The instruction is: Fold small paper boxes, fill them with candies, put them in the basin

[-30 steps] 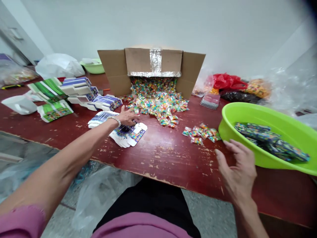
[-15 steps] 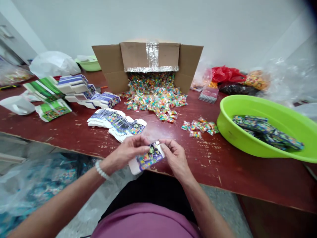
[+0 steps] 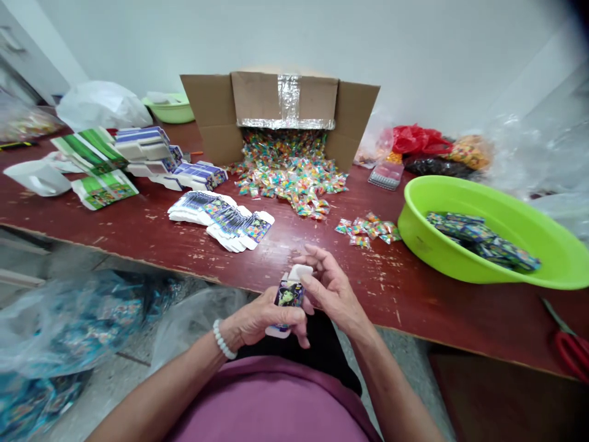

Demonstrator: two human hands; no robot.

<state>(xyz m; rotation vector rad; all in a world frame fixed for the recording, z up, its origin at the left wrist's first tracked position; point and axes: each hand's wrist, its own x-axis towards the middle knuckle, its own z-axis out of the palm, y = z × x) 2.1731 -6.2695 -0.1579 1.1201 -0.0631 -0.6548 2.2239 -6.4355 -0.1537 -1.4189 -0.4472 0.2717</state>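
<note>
A small purple printed box (image 3: 289, 293) stands opened out at the table's front edge, its white top flap raised. My left hand (image 3: 271, 316) is wrapped round its lower part, thumb across the front. My right hand (image 3: 329, 285) touches the white flap with its thumb, the other fingers spread behind. Beyond them lies a fanned stack of flat purple cartons (image 3: 221, 215). A small group of wrapped candies (image 3: 368, 229) is to the right, and a larger candy pile (image 3: 294, 178) spills from a cardboard box (image 3: 214, 110).
At the right a green basin (image 3: 414, 236) holds several filled-looking dark packs, with red-handled scissors (image 3: 570, 350) near the edge. Bundled green cartons (image 3: 105, 189), purple bundles (image 3: 200, 175) and a white cup (image 3: 39, 178) are left. Plastic bags (image 3: 87, 319) lie below.
The box has turned upright and lower, its body opened from flatter. My left hand has moved right and down around it; my right hand's fingers have spread. The view has shifted slightly.
</note>
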